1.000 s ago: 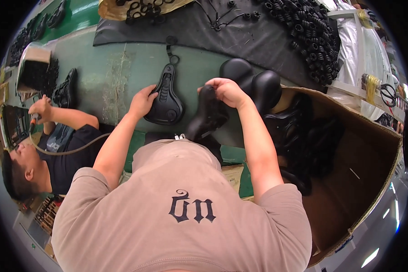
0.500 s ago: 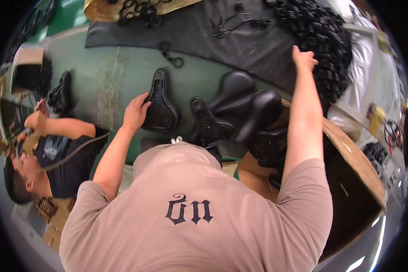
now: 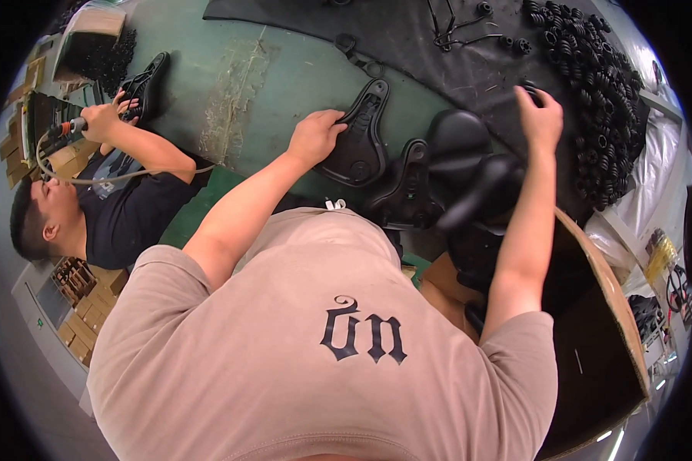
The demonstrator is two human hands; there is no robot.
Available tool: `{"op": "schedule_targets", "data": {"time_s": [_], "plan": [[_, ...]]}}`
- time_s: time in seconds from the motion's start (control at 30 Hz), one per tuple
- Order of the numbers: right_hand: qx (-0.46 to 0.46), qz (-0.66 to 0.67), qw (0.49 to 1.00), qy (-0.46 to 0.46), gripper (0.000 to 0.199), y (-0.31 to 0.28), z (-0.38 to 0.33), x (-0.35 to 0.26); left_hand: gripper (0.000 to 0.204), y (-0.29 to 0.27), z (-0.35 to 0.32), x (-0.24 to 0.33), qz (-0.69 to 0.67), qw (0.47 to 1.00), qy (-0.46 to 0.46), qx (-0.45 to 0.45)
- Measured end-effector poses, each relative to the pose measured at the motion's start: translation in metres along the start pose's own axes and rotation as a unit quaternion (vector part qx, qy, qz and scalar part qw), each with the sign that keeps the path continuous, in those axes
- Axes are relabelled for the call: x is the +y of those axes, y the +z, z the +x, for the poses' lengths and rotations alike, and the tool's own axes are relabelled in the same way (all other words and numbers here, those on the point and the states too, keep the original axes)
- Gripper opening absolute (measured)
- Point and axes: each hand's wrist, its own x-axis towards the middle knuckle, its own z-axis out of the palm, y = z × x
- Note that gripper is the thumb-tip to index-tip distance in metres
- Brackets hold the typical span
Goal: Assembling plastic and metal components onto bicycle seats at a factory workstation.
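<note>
An upturned bicycle saddle [image 3: 357, 150] lies on the green bench with its ribbed underside up and its nose pointing away from me. My left hand [image 3: 317, 138] is closed on its left edge, thumb on the underside. To the right, over the black mat, my right hand [image 3: 542, 119] pinches a small black ring-like part [image 3: 530, 88], mostly hidden by the fingers. Beyond that hand spreads a pile of black coil-like springs [image 3: 592, 115]. Another upturned saddle [image 3: 414, 184] sits right of the held one, beside a smooth-topped saddle [image 3: 457, 138] and a blurred one [image 3: 488, 188].
An open cardboard box [image 3: 611, 307] stands at my right side. Black clamp-like parts [image 3: 360, 58] and thin rods [image 3: 446, 31] lie on the black mat [image 3: 407, 38]. At the left a co-worker [image 3: 123, 180] holds a hosed power tool [image 3: 65, 129] near another saddle [image 3: 148, 84].
My right hand has drawn back from the spring pile with a small black part in its fingers. My left hand stays on the saddle. The whole view has shifted and turned.
</note>
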Motion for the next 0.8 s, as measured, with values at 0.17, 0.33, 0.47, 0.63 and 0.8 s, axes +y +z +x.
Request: {"op": "schedule_targets", "data": {"time_s": [0.17, 0.33, 0.47, 0.63, 0.8], "plan": [[-0.072, 0.071, 0.985, -0.142, 0.047, 0.043, -0.144, -0.118, 0.039, -0.011, 0.012, 0.023, 0.036, 0.999, 0.022, -0.006], [-0.217, 0.08, 0.966, -0.113, 0.056, 0.102, -0.251, -0.158, 0.063, -0.049, -0.015, 0.06, -0.027, 0.966, 0.245, -0.079], [-0.205, 0.158, 0.955, -0.142, 0.051, 0.106, -0.272, -0.143, 0.054, -0.048, -0.04, 0.021, -0.142, 0.981, 0.064, -0.113], [-0.186, 0.136, 0.953, -0.196, 0.05, 0.118, -0.283, -0.131, 0.05, -0.047, -0.035, -0.003, -0.059, 0.984, 0.159, -0.058], [-0.189, 0.039, 0.959, -0.209, 0.042, 0.137, -0.291, -0.117, 0.049, -0.04, -0.03, -0.029, -0.017, 0.975, 0.202, -0.088]]}}
